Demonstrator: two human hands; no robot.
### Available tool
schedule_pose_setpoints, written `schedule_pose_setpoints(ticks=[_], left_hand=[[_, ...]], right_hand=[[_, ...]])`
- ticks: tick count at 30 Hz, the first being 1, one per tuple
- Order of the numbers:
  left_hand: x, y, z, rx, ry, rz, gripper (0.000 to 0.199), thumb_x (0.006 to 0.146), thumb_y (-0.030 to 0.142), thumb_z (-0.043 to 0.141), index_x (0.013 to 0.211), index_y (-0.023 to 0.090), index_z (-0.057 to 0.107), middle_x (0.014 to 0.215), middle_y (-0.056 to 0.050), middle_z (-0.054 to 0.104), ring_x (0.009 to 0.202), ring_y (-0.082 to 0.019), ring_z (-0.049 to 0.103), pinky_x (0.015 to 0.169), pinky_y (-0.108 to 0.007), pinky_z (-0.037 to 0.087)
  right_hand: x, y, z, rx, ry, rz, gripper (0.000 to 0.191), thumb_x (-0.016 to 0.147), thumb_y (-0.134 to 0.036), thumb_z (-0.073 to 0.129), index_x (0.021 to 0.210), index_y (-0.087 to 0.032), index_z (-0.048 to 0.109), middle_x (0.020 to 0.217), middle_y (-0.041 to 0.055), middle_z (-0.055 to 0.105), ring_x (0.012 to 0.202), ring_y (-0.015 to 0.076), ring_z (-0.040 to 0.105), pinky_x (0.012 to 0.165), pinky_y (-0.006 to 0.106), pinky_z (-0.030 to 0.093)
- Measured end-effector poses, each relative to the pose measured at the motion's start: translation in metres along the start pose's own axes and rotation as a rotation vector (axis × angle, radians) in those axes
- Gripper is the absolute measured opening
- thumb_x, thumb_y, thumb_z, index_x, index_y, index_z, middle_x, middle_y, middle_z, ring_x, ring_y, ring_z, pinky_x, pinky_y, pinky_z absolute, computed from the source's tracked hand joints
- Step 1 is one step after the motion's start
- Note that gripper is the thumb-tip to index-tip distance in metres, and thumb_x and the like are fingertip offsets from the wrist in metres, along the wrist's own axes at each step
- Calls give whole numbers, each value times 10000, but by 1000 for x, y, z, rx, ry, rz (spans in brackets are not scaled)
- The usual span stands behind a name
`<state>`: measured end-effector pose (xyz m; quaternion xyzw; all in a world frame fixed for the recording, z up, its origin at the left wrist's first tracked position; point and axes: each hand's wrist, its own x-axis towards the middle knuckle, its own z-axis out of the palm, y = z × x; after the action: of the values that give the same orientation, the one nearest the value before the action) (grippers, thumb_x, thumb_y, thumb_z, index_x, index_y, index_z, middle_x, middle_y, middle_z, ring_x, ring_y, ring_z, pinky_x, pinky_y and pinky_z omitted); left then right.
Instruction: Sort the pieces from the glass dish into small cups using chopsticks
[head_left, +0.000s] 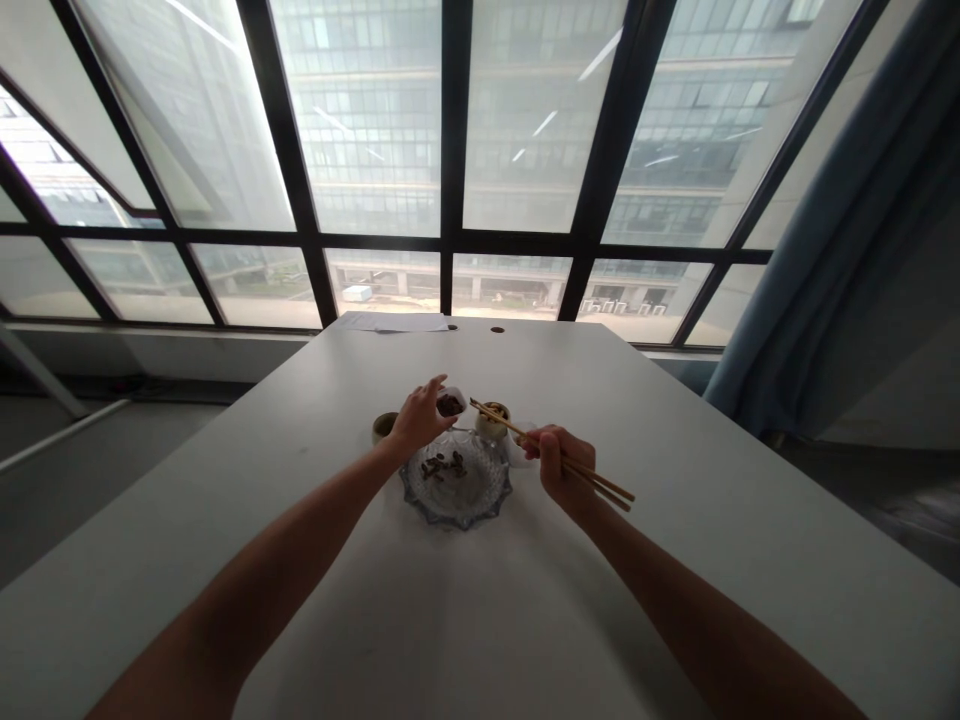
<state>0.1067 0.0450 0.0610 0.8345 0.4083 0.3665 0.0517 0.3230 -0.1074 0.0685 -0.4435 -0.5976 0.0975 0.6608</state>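
Note:
My left hand (421, 414) is closed around the side of a small white cup (463, 398) with dark brown bits inside, tilted a little toward me. My right hand (561, 464) grips a pair of wooden chopsticks (517, 428). Their tips are near the white cup's right side, holding a small dark piece. Below both hands stands a clear scalloped glass plate (491, 490) with several dark pieces (442, 466) on its left part. Behind the plate is a round cream pot (491, 428) with light brown pieces in it, partly under the chopsticks.
An olive-brown cup (383, 427) stands left of the plate, partly behind my left wrist. A whitish dish (520, 452) sits by my right hand, mostly hidden. Papers (394, 322) lie at the white table's (315, 560) far edge, before windows. A blue curtain (817, 230) hangs at right.

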Motion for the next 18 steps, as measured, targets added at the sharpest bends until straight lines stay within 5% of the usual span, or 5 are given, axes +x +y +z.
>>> schedule_pose_setpoints(ticks=[11,18], left_hand=[[-5,4,-3,-17,-17,-11,783,712,265,813,1372,185,398,1229,-148,662,1153,-325,620,998,-484,481],[-1,0,0,2,-58,-54,748,722,326,797,1358,211,419,1202,-140,683,1111,-326,655,985,-489,484]], right_hand=[[27,15,43,13,-130,-33,438,906,-594,588,715,-216,696,646,29,659,580,162,589,618,280,492],[29,11,30,111,-62,138,537,902,-683,558,740,-188,684,598,35,640,509,143,563,482,241,463]])
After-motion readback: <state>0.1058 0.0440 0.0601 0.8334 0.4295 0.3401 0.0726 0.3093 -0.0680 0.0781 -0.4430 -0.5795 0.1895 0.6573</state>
